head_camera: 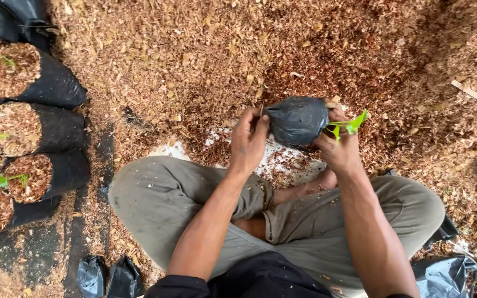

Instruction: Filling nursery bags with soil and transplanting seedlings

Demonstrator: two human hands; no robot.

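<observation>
- Person sits cross-legged on a floor of sawdust [205, 49], both hands raised in front of the knees.
- Small black grow bag [297, 120] is held between the two hands, lying on its side, off the ground, above the crossed legs.
- Bag's long axis runs roughly left-right across the view; closed bottom toward the left hand, open mouth toward the right.
- Green seedling [349, 126] sticks out of the mouth end, pointing right and slightly up, past the right hand's fingers.
- Left hand [248, 140] sits just left of the bag, fingers pinched on its bottom end – grasping, touching.
- Right hand [339, 149] is under and at the right end of the bag, fingers curled around the mouth by the seedling stem – grasping too.
- Both hands are in contact; neither is clearly nearer. Right hand carries the plant end.
- Filled bags [23, 132] with small sprouts stand in a row at far left, well apart from the hands.
- Empty black bags [106, 276] lie near the left knee; more black plastic [443, 276] lies at lower right.
</observation>
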